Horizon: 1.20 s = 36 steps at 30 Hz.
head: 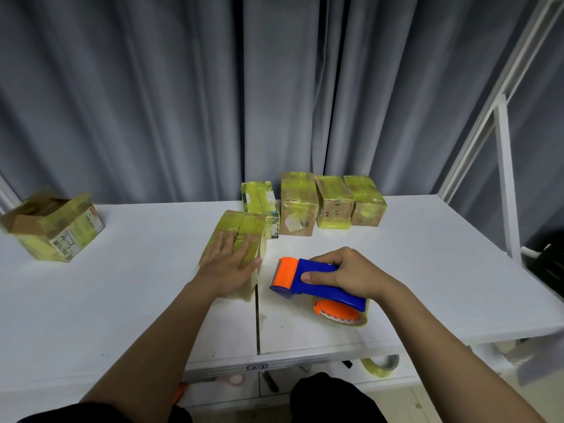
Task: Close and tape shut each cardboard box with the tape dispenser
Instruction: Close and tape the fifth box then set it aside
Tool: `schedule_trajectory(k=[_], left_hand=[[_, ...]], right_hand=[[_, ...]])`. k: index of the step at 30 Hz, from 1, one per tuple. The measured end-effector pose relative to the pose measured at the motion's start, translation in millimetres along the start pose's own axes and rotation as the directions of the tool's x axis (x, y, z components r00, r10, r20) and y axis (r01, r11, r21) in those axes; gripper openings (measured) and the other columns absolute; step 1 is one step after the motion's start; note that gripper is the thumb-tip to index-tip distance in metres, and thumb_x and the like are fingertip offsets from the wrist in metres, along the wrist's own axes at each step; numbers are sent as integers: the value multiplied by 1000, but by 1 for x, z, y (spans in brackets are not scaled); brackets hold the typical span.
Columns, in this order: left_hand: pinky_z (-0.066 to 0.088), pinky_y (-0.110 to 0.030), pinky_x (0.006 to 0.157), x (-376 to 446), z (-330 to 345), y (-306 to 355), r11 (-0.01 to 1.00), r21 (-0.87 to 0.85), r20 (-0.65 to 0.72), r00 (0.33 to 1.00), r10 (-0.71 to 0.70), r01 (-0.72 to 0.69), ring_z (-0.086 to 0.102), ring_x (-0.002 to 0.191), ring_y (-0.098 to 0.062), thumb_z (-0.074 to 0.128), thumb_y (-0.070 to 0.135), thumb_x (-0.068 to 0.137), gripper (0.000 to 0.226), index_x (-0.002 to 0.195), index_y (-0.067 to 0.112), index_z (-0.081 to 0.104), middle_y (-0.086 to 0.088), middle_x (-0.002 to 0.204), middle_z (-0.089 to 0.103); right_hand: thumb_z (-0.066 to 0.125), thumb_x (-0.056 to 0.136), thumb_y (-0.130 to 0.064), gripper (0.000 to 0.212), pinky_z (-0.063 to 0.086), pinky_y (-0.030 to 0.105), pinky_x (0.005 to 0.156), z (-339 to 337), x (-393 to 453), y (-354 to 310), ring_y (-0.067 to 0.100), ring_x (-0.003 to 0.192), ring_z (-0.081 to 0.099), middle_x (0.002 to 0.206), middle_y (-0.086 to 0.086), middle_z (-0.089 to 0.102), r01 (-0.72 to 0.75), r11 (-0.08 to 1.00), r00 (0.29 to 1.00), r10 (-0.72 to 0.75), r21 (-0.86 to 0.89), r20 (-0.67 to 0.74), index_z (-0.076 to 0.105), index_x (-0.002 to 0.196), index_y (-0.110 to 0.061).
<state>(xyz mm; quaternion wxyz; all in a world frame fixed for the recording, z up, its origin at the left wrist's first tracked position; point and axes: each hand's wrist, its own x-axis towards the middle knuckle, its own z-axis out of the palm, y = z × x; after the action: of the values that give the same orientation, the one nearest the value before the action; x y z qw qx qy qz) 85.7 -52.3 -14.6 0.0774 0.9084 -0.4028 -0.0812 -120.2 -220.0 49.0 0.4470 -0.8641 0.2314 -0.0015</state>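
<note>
Your left hand (227, 270) flat on taped box (241, 239), bench (122, 300) centre. Right hand (345, 276) clamped on tape dispenser (317, 282), just right of box, cutter pointing left. Box long axis runs near-far.

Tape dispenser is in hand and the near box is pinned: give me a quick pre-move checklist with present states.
1. Right hand grips the tape dispenser: ok.
2. Left hand presses flat on the near box: ok.
3. Near box flaps closed: ok.
4. Tape on the roll: ok.
5. Free tape end at the blade: cannot tell.
6. Open box at far left closed: not ok, flaps up.
</note>
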Motion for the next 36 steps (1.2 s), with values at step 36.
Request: schedule_trajectory(k=[36], left_hand=[[-8, -39, 118, 0, -1, 5, 981, -188, 28, 998, -48, 53, -19, 145, -20, 2, 47, 95, 60, 152, 31, -1, -2, 160, -11]], right_hand=[[76, 77, -36, 39, 30, 25, 46, 70, 64, 44, 25, 34, 47, 43, 6, 51, -212, 570, 828, -326, -794, -456, 72, 109, -13]])
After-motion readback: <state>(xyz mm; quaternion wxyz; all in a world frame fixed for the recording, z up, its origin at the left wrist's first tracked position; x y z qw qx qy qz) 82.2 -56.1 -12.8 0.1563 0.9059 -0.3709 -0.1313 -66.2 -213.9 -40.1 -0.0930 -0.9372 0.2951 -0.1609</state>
